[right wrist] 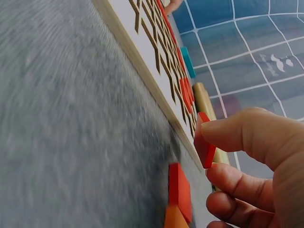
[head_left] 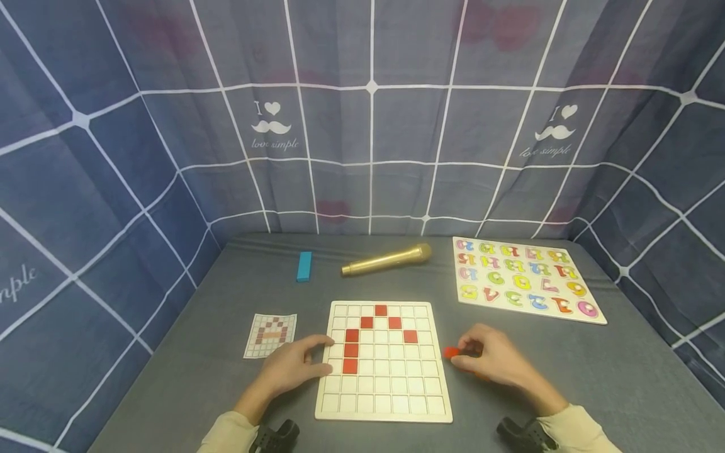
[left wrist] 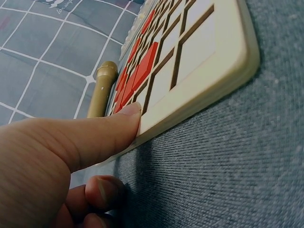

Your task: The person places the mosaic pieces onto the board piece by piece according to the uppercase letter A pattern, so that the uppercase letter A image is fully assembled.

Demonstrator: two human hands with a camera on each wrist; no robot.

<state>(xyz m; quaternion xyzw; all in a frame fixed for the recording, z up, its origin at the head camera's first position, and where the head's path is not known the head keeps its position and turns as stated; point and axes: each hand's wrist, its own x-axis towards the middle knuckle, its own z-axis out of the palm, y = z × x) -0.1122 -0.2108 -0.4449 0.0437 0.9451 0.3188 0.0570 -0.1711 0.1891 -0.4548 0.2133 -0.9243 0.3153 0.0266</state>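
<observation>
A white grid board (head_left: pixel 385 412) lies on the table with several red square tiles (head_left: pixel 351 350) set in its cells. My left hand (head_left: pixel 289 365) rests at the board's left edge, thumb and index finger spread apart on its rim. In the left wrist view the thumb (left wrist: pixel 109 130) presses on the rim. Just off the board's right edge, my right hand (head_left: pixel 495 355) pinches a red square tile (right wrist: pixel 204 142) between thumb and fingers. Below that hand lie another red tile (right wrist: pixel 179 192) and an orange tile (right wrist: pixel 175 217), largely hidden from the head view.
Left of the board is a small card (head_left: pixel 270 335) printed with a grid pattern. A blue block (head_left: pixel 304 267) and a gold microphone (head_left: pixel 387 260) lie behind the board. At the back right is a number puzzle board (head_left: pixel 529 277). Checked curtains (head_left: pixel 408 126) enclose the table.
</observation>
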